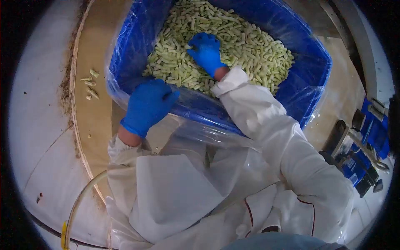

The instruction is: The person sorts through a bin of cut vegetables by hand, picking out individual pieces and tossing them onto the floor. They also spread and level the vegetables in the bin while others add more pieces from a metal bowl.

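Note:
A blue bin [310,62] lined with clear plastic stands in front of me, holding a heap of pale green, stick-cut vegetable pieces [254,50]. My right hand [205,51], in a blue glove, rests on the heap with its fingers curled down; what lies under them, if anything, is hidden. At the near left corner of the bin, my gloved left hand [149,105] is closed over the rim and the clear plastic liner [200,125], its thumb pointing right. The liner hangs over the near rim toward my white apron.
Several loose vegetable pieces [91,85] lie on the tan surface [98,46] left of the bin. A hose [81,196] runs at lower left. To the right are dark and blue items [362,150] that I cannot identify.

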A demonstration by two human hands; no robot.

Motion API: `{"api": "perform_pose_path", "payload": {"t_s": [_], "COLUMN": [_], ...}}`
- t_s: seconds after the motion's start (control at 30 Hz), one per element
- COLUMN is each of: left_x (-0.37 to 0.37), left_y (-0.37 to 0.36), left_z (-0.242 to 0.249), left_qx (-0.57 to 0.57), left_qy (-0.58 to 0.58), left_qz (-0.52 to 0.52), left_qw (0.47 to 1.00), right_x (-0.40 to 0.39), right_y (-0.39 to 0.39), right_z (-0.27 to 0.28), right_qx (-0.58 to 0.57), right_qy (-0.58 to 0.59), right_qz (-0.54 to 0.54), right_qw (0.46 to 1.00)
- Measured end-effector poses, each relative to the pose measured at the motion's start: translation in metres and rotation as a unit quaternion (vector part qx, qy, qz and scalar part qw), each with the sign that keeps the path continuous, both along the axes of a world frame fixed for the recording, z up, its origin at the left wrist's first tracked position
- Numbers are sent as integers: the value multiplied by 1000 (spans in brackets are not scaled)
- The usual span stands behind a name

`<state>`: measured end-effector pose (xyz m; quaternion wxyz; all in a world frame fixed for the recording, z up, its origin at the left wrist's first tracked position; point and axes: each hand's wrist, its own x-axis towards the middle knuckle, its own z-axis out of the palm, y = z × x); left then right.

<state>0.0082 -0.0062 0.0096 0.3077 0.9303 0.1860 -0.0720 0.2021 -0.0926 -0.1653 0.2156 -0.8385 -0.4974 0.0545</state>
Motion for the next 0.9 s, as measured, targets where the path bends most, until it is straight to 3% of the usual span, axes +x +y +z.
{"api": "perform_pose_path", "payload": {"t_s": [0.07, 0.13, 0.23, 0.3, 0.33, 0.43, 0.5, 0.57, 0.63, 0.67, 0.7, 0.73, 0.8, 0.9], "left_x": [0, 5, 17, 26, 30, 43, 48, 54, 51, 47, 44, 39, 30, 23], "left_y": [0, 0, -1, -3, -6, -18, -23, -29, -24, -22, -21, -22, -18, -13], "left_z": [-1, -4, -4, -4, -4, -6, -5, -4, -11, -15, -16, -17, -21, -33], "left_qx": [-5, -18, -11, 9, 21, 26, 4, -30, 3, 21, 30, 40, 54, 44], "left_qy": [-18, -40, -84, -124, -146, -154, -88, 29, 45, 55, 42, 30, 25, 4], "left_qz": [2, 16, 47, 72, 85, 102, 91, 62, 26, 10, 16, 21, 8, -1], "left_qw": [1000, 999, 995, 990, 985, 982, 992, 997, 999, 998, 999, 999, 998, 999], "right_x": [-2, -3, 0, 1, 1, -6, -18, -15, -7, 9, 29, 50, 101, 121], "right_y": [-7, -24, -57, -69, -72, -76, -75, -78, -75, -70, -63, -54, -32, -15], "right_z": [7, 27, 68, 83, 91, 102, 93, 88, 107, 93, 65, 30, -26, -17], "right_qx": [61, 121, 192, 212, 211, 208, 174, 129, 80, 29, 34, 38, 14, -158], "right_qy": [299, 533, 761, 863, 866, 860, 772, 719, 729, 602, 382, 138, -47, -132], "right_qz": [-55, -60, -47, -103, -99, -68, -7, 18, 10, 13, 7, -1, -37, -16], "right_qw": [951, 835, 618, 446, 443, 461, 612, 683, 679, 798, 924, 990, 998, 978]}}
